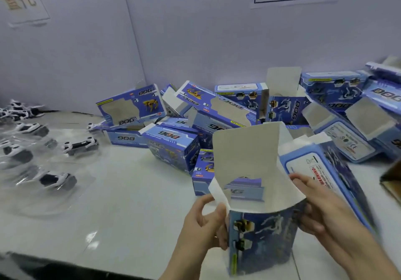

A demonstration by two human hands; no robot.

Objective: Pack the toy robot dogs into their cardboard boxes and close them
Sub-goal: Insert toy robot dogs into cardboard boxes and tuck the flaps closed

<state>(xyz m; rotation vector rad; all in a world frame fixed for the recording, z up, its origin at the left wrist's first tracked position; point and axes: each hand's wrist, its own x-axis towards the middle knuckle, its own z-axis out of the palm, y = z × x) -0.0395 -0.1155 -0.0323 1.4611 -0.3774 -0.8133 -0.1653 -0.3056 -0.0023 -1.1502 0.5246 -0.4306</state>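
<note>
I hold a blue cardboard box (262,236) upright near the table's front edge, its top end open and its tall white lid flap standing up. My left hand (204,225) grips the box's left side next to a small side flap. My right hand (321,210) grips the right side, thumb at the rim. The inside looks empty. Several black-and-white toy robot dogs (58,180) lie in clear plastic wraps at the left of the table.
A heap of several blue printed boxes (173,147), many with open flaps, fills the back and right of the white table (121,203). A brown carton corner (392,182) shows at the right edge. A pale wall rises behind.
</note>
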